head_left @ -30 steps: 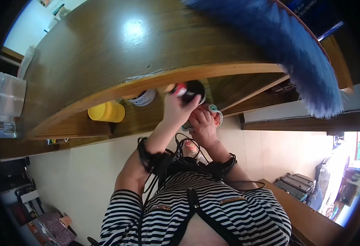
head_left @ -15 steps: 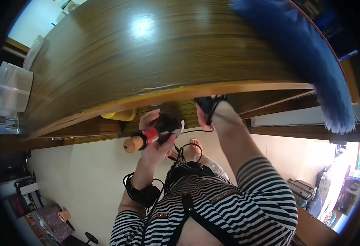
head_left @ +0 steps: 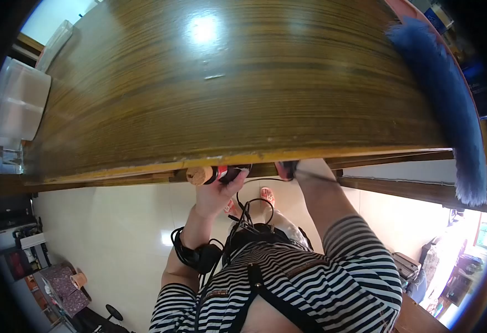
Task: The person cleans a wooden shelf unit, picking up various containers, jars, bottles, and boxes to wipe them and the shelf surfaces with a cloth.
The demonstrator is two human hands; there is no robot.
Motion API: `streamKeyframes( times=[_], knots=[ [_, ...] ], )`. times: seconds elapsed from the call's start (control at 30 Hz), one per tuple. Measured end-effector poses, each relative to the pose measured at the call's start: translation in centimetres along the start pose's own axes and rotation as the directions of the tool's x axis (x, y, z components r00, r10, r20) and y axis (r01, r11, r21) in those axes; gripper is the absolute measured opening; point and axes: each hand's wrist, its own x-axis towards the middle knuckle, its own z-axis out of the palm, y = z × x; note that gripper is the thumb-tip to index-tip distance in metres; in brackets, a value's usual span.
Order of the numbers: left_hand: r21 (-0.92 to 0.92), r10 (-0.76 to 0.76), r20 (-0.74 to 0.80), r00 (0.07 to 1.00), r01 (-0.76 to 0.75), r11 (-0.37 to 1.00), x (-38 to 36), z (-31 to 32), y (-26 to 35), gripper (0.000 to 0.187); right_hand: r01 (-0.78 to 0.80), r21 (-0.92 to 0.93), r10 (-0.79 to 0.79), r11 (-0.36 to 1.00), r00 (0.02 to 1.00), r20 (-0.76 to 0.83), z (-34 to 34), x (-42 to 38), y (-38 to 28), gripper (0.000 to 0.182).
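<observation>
My left hand (head_left: 219,194) is closed around a dark bottle with a red band on its neck (head_left: 218,173) and a cork stopper (head_left: 199,176) in the top. The bottle lies tilted, its cork end toward the left, just below the front edge of the wooden tabletop (head_left: 243,100). Most of the bottle's body is hidden by that edge. My right hand (head_left: 285,170) reaches in under the same edge, with a dark strap near the wrist. Its fingers are mostly out of sight, so what it touches cannot be made out.
A blue fluffy duster (head_left: 443,100) lies along the tabletop's right side. Clear plastic containers (head_left: 24,100) stand at the left end. Black cables (head_left: 246,208) hang in front of my body. Below is a pale tiled floor (head_left: 121,227).
The tabletop edge now covers more of the bottle and both hands, as my view has shifted. The bottle's cork end appears higher and farther right. The yellow item under the edge is hidden.
</observation>
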Motion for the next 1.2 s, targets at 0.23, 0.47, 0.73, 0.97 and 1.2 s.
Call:
streamKeyframes(
  times=[0.23, 0.47, 0.73, 0.97, 1.2],
  knots=[
    [0.032, -0.115, 0.059, 0.992, 0.113, 0.993, 2.1, -0.3, 0.3, 0.024, -0.015, 0.020, 0.016, 1.000, 1.000, -0.008, 0.2, -0.3, -0.1, 0.040],
    [-0.041, -0.057, -0.019, 0.998, 0.056, 0.998, 1.9, 1.0, 1.2, 0.038, 0.004, 0.016, -0.004, 1.000, 0.999, -0.032, -0.6, -2.9, -0.5, 0.042],
    [0.034, -0.082, 0.005, 0.997, 0.082, 0.996, 2.9, -0.9, 0.3, 0.050, -0.093, 0.001, 0.093, 0.996, 0.995, -0.036, -0.3, 6.2, 1.7, 0.045],
    [0.110, -0.003, -0.045, 0.999, 0.008, 0.994, 3.3, -0.7, 0.1, 0.063, 0.138, -0.215, -0.197, 0.967, 0.937, -0.288, -3.4, -1.8, 0.2, 0.046],
    [0.172, 0.049, 0.025, 0.998, -0.052, 0.984, 4.1, 2.2, -1.3, 0.062, 0.247, -0.100, -0.263, 0.964, 0.943, -0.202, -5.8, -13.7, 0.3, 0.040]
  ],
)
